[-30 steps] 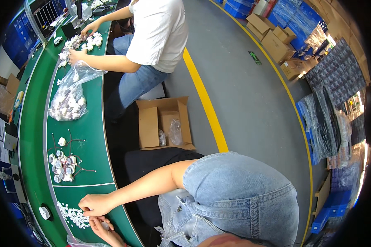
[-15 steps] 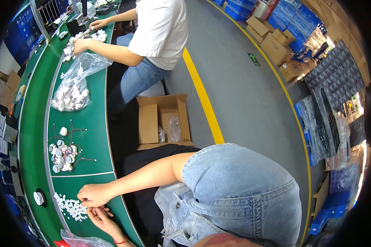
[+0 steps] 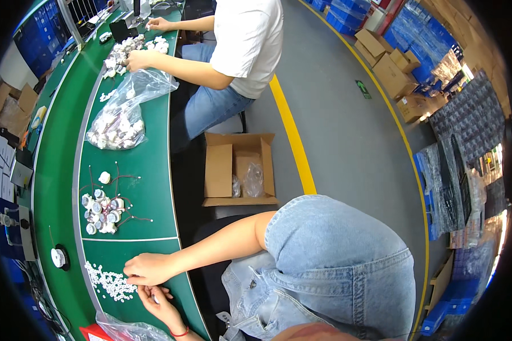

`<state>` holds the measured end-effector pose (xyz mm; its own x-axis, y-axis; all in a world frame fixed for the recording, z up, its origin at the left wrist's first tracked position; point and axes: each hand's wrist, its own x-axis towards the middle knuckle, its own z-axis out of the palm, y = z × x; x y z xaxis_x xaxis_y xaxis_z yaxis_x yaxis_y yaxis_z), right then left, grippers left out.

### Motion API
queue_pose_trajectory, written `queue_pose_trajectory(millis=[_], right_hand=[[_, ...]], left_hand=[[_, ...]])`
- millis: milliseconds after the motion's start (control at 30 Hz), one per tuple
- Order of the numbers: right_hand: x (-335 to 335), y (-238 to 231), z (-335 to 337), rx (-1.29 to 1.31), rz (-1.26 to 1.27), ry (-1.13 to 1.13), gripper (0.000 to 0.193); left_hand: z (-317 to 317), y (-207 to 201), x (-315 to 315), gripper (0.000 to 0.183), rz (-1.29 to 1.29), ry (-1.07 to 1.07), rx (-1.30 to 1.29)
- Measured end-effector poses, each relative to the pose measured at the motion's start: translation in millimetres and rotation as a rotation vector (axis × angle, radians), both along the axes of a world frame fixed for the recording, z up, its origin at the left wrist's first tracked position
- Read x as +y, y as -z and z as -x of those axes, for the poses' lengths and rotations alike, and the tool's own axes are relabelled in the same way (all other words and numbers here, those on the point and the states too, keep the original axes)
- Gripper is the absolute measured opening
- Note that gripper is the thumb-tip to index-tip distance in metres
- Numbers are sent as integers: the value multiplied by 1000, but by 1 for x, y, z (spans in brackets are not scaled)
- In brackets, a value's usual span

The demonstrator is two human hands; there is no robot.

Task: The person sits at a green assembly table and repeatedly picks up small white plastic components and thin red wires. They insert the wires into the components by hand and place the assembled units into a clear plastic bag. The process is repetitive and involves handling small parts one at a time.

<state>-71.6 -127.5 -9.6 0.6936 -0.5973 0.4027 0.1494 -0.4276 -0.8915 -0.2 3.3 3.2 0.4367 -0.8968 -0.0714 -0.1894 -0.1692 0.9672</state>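
Note:
My right hand (image 3: 149,269) reaches in over the green table, its fingertips pinched at the edge of a spread of small white ring-like pieces (image 3: 112,286). What those fingertips hold is hidden. Just below it, my left hand (image 3: 160,304), with a red cord at the wrist, is turned up with curled fingers. A small pale piece shows among the left fingers, too small to name. Farther up the table lies a cluster of white round parts (image 3: 101,211) with grey caps and thin dark-red wires. One similar white part (image 3: 104,178) sits apart from the cluster.
A clear bag of white parts (image 3: 116,128) lies farther along the table (image 3: 153,165). Beyond it, a co-worker (image 3: 244,51) handles more white parts. An open cardboard box (image 3: 219,173) stands beside the table. A clear plastic bag (image 3: 133,329) and a black-and-white round object (image 3: 58,258) are nearby.
The whole view has shifted, so the table and hands appear farther right. My hands stay close together beside the white pieces, and a small pale piece now shows among my left fingers.

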Motion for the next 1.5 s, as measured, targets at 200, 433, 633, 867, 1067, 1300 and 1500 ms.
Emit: queue_pose_trajectory(millis=[200,433,633,867,1067,1300,1500], right_hand=[[-3,-1,0,8,-24,-85,35],[3,-12,10,-20,-58,-101,37],[7,-7,12,-8,37,-108,44],[4,-5,18,-29,26,-172,43],[1,-14,18,6,108,-182,41],[9,-16,13,65,85,-215,41],[14,-27,16,66,-32,-272,39]], left_hand=[[-3,-1,-7,36,-45,-84,-86],[-9,10,-5,38,-30,-195,-206],[1,3,-8,34,5,-210,-168],[-17,8,-2,30,117,-257,218],[-22,-9,-5,37,99,-297,352],[-27,-12,6,33,173,-50,375],[-27,-6,13,41,138,43,378]])
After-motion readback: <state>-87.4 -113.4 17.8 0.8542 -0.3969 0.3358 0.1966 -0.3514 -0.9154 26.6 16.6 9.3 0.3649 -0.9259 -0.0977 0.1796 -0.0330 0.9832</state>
